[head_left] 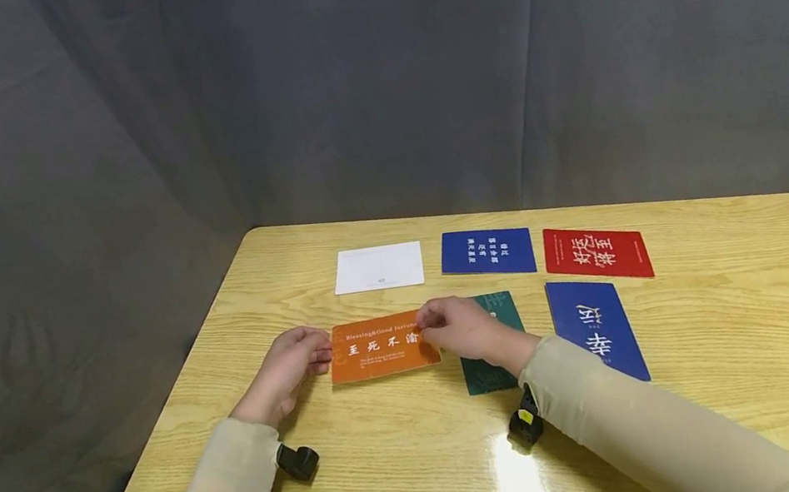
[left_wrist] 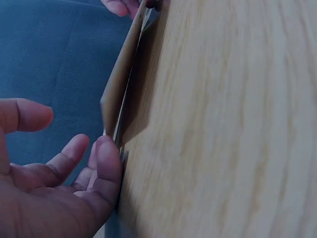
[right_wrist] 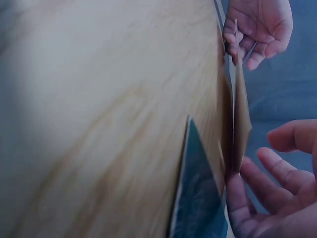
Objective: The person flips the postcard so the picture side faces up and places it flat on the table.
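An orange card (head_left: 385,361) with white lettering lies crosswise between the two hands. At its left end are the fingertips of my left hand (head_left: 295,365); in the left wrist view that thumb (left_wrist: 34,115) stands apart from the card (left_wrist: 121,74). My right hand (head_left: 462,327) has its fingertips at the other end, overlapping the card's right side in the head view. The right thumb (right_wrist: 292,135) is also away from the card (right_wrist: 241,116). A dark shadow shows under the card in the left wrist view. Partly hidden below my right hand is a green card (head_left: 484,376).
Along the back of the wooden table (head_left: 396,473) lie a white card (head_left: 378,265), a blue card (head_left: 475,256) and a red card (head_left: 622,249). Another blue card (head_left: 574,313) lies beside my right forearm. A grey curtain (head_left: 372,89) hangs behind the table.
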`<state>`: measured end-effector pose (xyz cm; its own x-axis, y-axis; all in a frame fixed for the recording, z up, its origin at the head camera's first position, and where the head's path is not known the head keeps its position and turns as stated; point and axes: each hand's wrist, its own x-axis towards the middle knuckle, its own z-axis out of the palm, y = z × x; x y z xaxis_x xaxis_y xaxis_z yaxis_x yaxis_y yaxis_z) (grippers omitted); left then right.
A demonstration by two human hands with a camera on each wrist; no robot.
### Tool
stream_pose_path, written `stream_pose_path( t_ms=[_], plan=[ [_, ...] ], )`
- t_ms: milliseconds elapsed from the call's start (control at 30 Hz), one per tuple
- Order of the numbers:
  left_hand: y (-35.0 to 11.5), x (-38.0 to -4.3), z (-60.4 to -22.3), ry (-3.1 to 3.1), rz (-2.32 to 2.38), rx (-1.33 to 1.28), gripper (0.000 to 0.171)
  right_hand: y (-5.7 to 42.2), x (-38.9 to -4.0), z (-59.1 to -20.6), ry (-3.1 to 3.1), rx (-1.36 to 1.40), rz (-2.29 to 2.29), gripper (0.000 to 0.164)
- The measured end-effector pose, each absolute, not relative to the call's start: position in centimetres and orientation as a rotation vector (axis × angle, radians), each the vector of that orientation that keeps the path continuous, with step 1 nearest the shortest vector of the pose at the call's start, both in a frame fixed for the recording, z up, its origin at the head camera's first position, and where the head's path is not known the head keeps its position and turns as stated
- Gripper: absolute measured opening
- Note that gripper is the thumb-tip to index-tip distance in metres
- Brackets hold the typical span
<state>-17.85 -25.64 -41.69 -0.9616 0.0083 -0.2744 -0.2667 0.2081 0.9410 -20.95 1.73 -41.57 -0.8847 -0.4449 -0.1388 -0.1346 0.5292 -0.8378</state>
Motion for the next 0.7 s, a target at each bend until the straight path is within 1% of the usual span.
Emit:
stream_pose_path(
  t_ms=[200, 367, 600, 700],
  plan=[
    [-25.7, -17.9, -41.5, 2.283, 1.776, -0.218, 0.031, 1.0, -20.5, -41.4, 2.399, -0.465, -1.268, 0.026],
    [-25.9, -18.2, -41.1, 2.315, 1.725, -0.231, 0.031, 0.9, -20.3, -40.8, 2.387, -0.480, -1.179, 0.033],
    [-25.7, -19.5, -38.9, 2.370, 1.726, -0.212, 0.042, 1.9, -21.2, -39.9, 2.344, -0.462, -1.291, 0.032],
    [-25.6, -20.3, -38.2, 2.348, 1.756, -0.213, 0.046, 2.2, -21.7, -39.9, 2.304, -0.424, -1.361, 0.035]
  ],
)
